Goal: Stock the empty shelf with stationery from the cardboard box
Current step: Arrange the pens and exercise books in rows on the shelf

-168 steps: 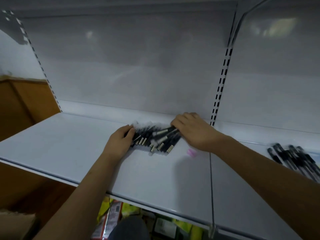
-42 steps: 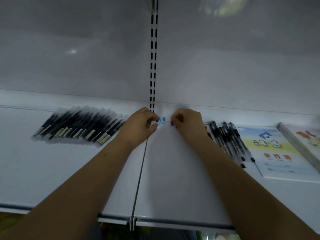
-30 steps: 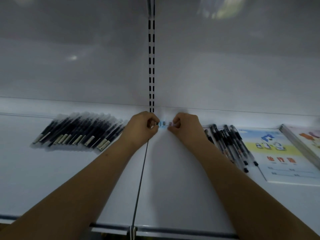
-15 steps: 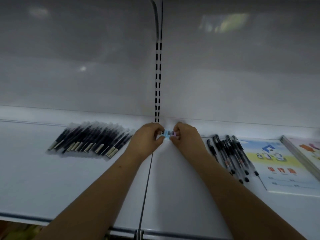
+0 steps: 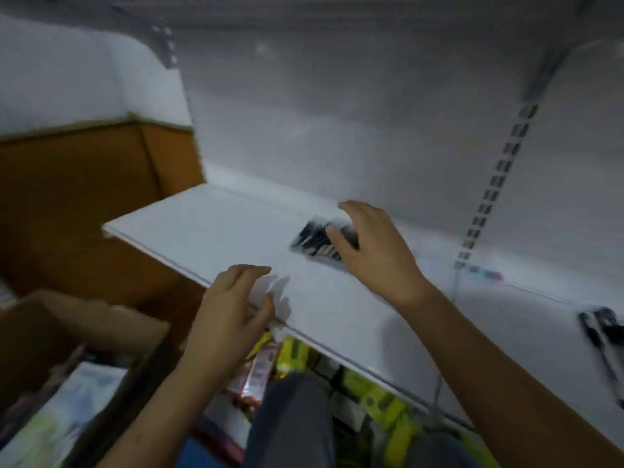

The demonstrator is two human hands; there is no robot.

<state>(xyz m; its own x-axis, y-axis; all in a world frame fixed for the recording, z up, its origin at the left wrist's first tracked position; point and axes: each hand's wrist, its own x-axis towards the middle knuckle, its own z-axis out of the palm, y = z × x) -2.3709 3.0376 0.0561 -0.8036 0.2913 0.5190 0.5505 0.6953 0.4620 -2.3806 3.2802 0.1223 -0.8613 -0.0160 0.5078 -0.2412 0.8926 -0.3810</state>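
Since half a sec ago both hands had let go of the small blue-pink item (image 5: 486, 274) at the slotted upright (image 5: 496, 184) & swung left; that item lay on the shelf (image 5: 209, 224) far right of them. White shelf ran left to right, frame v. blurred. Cardboard box (image 5: 67, 336) sat low at near left, some stationery inside, can't tell what. Right hand (image 5: 378, 251) hovered w/ fingers spread over the sleeved black pens (image 5: 314, 241), mid-shelf by the back wall; contact unclear. Left hand (image 5: 233, 315) was at the shelf's near edge, fingers loosely curled, holding nothing. More loose black pens (image 5: 604, 332) lay far right.
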